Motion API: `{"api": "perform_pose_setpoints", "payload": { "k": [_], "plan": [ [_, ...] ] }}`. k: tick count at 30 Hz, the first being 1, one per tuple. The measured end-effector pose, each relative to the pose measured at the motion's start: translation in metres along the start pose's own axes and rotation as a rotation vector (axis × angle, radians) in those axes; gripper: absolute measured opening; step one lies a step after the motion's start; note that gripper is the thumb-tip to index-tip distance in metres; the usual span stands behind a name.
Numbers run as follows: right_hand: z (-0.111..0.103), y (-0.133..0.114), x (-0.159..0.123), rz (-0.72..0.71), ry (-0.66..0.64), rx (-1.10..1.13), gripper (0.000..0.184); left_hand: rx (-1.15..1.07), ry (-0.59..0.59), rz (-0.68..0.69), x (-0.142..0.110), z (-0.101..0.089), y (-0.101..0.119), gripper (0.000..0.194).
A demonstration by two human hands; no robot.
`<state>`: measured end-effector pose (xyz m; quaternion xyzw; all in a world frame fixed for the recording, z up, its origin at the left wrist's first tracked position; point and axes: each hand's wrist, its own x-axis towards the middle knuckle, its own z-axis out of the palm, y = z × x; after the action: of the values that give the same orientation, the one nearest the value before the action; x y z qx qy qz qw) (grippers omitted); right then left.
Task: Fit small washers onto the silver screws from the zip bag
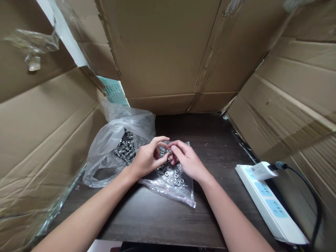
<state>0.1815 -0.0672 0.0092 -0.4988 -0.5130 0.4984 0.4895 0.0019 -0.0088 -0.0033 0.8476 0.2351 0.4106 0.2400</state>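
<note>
My left hand [148,155] is closed in a loose pinch, with its thumb and a finger meeting at a small metal bolt [168,151]. My right hand [187,159] pinches the same bolt from the other side, thumb against fingers. The fingertips partly hide the bolt, so its far end cannot be made out. Below both hands lies a clear zip bag [168,194] with loose metal nuts [178,182] and other small hardware on it. To the left of my left hand, an open plastic bag [96,159] holds a heap of bolts [127,148].
Cardboard walls [168,52] enclose the dark table [162,224] at the back and both sides. A white power strip [273,206] with a plugged-in adapter [264,170] and black cable [312,189] stands at the right. A light-green note [114,90] is at the back left.
</note>
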Motion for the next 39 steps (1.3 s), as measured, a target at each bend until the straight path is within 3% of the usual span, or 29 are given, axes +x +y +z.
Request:
{"api": "perform_pose_setpoints", "payload": {
  "k": [10,14,19,25,33,39],
  "plan": [
    [0.0005,-0.0052,-0.0024,-0.004,-0.003,0.109,0.031,-0.024,0.021,0.01,-0.0006,0.0001,-0.0009,0.048],
    [0.0031,-0.0012,-0.0014,-0.043,0.019,0.043,0.028,-0.005,-0.004,-0.014,-0.0013,0.0017,-0.0034,0.052],
    [0.0055,0.0029,-0.0004,0.018,0.004,-0.029,0.025,0.014,0.008,-0.024,-0.0014,0.0001,-0.0015,0.051],
    [0.0043,-0.0014,-0.0005,0.035,0.017,0.107,0.028,-0.006,0.04,-0.007,0.0004,-0.0014,0.0018,0.05],
    [0.0044,0.0009,0.0009,-0.107,0.116,-0.026,0.037,-0.015,0.039,-0.021,0.0006,-0.0003,0.0007,0.05],
    [0.0047,-0.0004,0.0004,0.015,0.03,0.041,0.026,-0.032,0.046,0.008,0.0005,0.0002,0.0019,0.05]
  ]
}}
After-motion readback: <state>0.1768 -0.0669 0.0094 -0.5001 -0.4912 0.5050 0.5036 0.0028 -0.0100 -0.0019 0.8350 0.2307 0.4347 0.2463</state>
